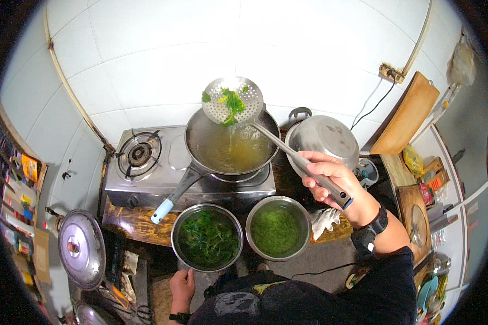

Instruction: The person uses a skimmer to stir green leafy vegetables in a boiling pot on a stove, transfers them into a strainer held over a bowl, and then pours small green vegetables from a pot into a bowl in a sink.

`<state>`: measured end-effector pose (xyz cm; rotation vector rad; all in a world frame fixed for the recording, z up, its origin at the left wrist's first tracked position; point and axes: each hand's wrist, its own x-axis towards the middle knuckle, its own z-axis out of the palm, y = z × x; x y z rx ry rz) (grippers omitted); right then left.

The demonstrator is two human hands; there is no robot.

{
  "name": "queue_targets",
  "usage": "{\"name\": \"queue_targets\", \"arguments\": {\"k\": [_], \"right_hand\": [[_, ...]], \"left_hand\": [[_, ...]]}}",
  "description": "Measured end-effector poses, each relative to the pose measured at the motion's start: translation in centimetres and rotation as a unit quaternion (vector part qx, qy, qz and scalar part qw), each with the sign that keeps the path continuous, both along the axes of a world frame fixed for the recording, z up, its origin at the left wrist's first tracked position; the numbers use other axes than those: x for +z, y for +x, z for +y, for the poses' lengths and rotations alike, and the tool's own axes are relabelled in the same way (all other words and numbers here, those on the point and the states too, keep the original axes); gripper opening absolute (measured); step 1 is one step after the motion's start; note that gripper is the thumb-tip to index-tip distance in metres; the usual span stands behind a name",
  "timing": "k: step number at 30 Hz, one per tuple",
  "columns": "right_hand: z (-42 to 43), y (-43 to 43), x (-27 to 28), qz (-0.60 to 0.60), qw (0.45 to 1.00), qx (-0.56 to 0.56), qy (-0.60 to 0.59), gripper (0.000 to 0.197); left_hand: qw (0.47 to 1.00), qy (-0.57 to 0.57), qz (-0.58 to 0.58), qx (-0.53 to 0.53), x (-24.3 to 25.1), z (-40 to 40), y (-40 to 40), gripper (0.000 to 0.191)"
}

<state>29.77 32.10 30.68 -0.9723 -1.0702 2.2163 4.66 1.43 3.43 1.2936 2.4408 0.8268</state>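
Note:
My right hand [329, 174] grips the metal handle of a perforated skimmer [250, 97], raised over the rear rim of a wok [191, 142]. Leafy greens [232, 103] lie in the skimmer's bowl. The wok, on the stove's right burner, holds cloudy yellowish liquid [236, 146]. In front of the stove stand two steel bowls: the left bowl [207, 269] holds dark leafy greens [207, 237] in liquid, the right bowl [278, 258] finer light-green pieces [277, 229] in liquid. My left hand [182, 286] is loosely curled just below the left bowl; whether it touches the rim I cannot tell.
The stove's left burner [140, 152] carries no pot. An upturned metal basin [329, 138] covers a pot right of the wok. A wooden cutting board [408, 113] leans at the right wall. A white cloth or glove [324, 221] lies beside the right bowl. A domed lid [81, 248] stands at left.

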Motion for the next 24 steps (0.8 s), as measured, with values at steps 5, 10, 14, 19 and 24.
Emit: {"name": "queue_targets", "arguments": {"k": [5,10,14,19,24], "right_hand": [[0.0,0.5,-2.1,0.005,1.0,-0.017,-0.006,0.035],[-0.2,0.9,-4.6,-0.065,0.998,-0.021,-0.006,0.039],[-0.8,1.2,-4.9,-0.058,0.998,-0.022,-0.005,0.039],[-0.8,1.8,-5.6,-0.057,0.998,-0.017,0.001,0.038],[-1.1,2.7,-6.4,-0.033,0.999,0.004,-0.024,0.041]], "left_hand": [[0.999,-0.044,-0.004,0.014,0.6,-0.3,0.4,0.035],[1.0,-0.017,0.004,0.003,-0.1,-1.0,0.5,0.036],[1.0,-0.027,0.001,0.014,-0.8,-1.7,0.4,0.035],[1.0,-0.011,0.001,0.013,-0.7,-1.7,0.8,0.034],[1.0,-0.018,-0.004,0.011,-0.2,-1.5,1.1,0.034]]}}
